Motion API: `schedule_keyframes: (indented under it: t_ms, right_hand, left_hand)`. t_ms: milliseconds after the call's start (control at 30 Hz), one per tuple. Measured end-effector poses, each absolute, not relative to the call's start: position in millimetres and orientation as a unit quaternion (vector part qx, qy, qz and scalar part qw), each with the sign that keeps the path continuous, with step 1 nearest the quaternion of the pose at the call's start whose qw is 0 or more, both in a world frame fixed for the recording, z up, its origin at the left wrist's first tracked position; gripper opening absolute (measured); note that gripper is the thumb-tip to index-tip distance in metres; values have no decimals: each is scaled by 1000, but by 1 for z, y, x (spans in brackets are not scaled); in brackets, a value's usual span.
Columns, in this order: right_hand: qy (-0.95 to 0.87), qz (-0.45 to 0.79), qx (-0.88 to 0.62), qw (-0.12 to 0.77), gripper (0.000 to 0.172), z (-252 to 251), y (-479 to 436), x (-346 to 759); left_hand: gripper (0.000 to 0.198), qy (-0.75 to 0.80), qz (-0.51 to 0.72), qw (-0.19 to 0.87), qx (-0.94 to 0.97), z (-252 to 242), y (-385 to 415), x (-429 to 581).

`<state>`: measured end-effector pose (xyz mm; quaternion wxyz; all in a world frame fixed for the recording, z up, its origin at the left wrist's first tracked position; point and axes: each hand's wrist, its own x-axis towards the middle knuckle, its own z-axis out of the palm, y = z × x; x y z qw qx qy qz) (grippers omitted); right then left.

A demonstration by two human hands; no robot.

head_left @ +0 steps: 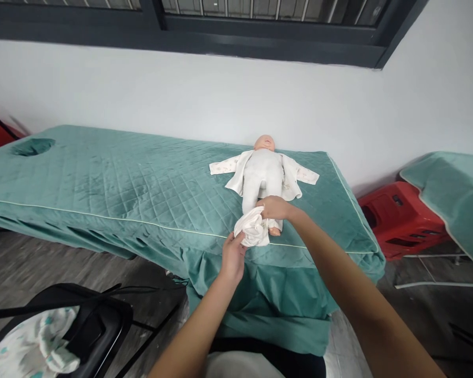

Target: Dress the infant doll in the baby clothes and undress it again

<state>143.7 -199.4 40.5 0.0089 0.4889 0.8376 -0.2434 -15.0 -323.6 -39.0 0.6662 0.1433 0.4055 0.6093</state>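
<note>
A baby doll (265, 165) lies on its back with its head toward the wall and its legs toward me. It wears a white long-sleeved top (225, 166), spread open at the front with both sleeves out to the sides. White baby pants (253, 229) are bunched at its lower legs. One bare foot (275, 231) pokes out on the right; the other is hidden in the cloth. My left hand (233, 254) grips the bunched pants from below, fingers closed. Over the doll's shins, my right hand (275, 207) has its fingers curled at the pants' upper edge.
The doll rests near the right end of a long bed with a green quilted cover (122, 184) and a face hole (33, 147). At lower left a black chair (102, 320) carries a patterned white cloth (39, 341). A red plastic stool (404, 218) stands to the right.
</note>
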Motion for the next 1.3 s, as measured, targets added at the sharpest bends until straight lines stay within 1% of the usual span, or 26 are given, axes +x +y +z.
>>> schedule_keyframes:
  t_ms: [167, 300, 467, 633, 767, 900, 1133, 1200, 1300]
  right_hand:
    - [812, -333, 476, -55, 20, 38, -202, 153]
    - [788, -397, 458, -106, 22, 31, -201, 161]
    - [760, -462, 425, -166, 30, 26, -202, 167]
    - [691, -528, 455, -195, 38, 30, -206, 171]
    - [699, -514, 466, -172, 45, 32, -207, 172]
    - [710, -503, 461, -171, 51, 33, -206, 170]
    - [740, -414, 499, -178, 41, 32, -203, 161]
    - [741, -396, 508, -189, 37, 30, -201, 159]
    - [740, -358, 528, -211, 27, 27, -198, 156]
  left_hand:
    - [38, 359, 610, 688, 160, -42, -312, -16]
    - [42, 353, 601, 687, 206, -46, -296, -15]
    - [37, 387, 573, 639, 338, -53, -268, -25]
    - [30, 417, 543, 560, 467, -61, -245, -41]
    - [24, 432, 532, 502, 528, -62, -231, -48]
    - [18, 444, 524, 453, 569, -62, -216, -53]
    - [18, 503, 488, 326, 635, -55, -187, -53]
    - [18, 511, 469, 271, 668, -51, -179, -52]
    - [20, 535, 415, 157, 719, -46, -168, -49]
